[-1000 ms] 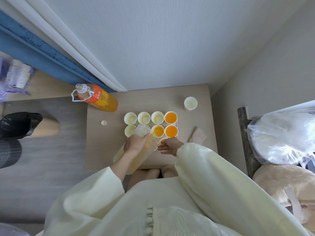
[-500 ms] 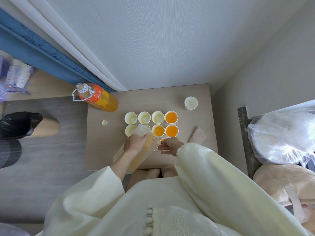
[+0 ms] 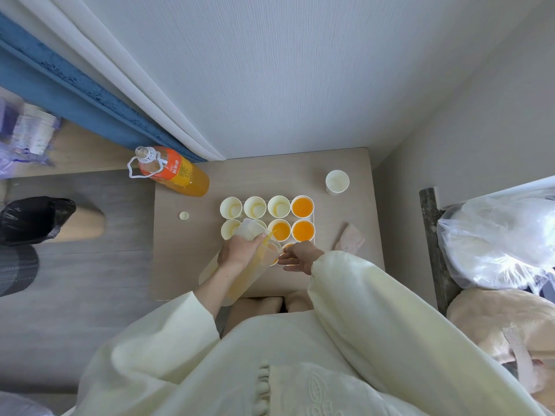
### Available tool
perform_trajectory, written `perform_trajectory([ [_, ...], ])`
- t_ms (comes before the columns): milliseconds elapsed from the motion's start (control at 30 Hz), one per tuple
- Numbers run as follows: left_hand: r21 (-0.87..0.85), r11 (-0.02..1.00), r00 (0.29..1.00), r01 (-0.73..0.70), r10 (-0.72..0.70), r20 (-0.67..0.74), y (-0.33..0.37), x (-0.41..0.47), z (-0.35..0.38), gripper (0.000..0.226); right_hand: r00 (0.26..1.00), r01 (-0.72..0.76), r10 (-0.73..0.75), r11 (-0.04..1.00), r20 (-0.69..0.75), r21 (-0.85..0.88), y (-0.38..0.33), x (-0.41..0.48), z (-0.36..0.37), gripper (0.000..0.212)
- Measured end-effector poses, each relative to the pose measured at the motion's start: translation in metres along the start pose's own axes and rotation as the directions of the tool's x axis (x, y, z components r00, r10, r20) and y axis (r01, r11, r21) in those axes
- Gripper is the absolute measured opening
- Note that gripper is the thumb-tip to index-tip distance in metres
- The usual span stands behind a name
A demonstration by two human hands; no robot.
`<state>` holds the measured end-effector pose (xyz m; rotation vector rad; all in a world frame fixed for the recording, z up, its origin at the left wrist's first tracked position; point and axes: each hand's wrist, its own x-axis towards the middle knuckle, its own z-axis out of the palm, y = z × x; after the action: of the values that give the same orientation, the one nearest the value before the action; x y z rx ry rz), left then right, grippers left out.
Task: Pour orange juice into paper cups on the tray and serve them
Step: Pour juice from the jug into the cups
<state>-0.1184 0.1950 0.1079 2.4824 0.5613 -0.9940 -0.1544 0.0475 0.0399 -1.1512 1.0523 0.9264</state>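
Three paper cups (image 3: 302, 207) filled, left hand (image 3: 240, 250) fingers clamped on tilted pitcher (image 3: 255, 259) pouring next, right hand (image 3: 300, 256) fingers apart steadying it, four cups empty (image 3: 254, 206), serving pending.

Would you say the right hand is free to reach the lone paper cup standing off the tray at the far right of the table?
Probably yes: the right hand rests at the tray's near edge holding nothing visible, and bare table lies between it and the lone cup.

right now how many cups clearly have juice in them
3 clearly: far row right end, and the middle row's two right cups. A fourth orange rim peeks out by the right hand; the pitcher may hide more.
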Motion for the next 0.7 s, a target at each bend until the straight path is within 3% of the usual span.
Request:
perform_trajectory([
  [700, 0.054, 0.998, 1.000, -0.017, 0.016, 0.017, 0.0054, 0.0071, 0.0019, 0.052, 1.000, -0.019, 0.019, 1.000, 0.004, -0.023, -0.0034, 0.0009, -0.0047, 0.014],
])
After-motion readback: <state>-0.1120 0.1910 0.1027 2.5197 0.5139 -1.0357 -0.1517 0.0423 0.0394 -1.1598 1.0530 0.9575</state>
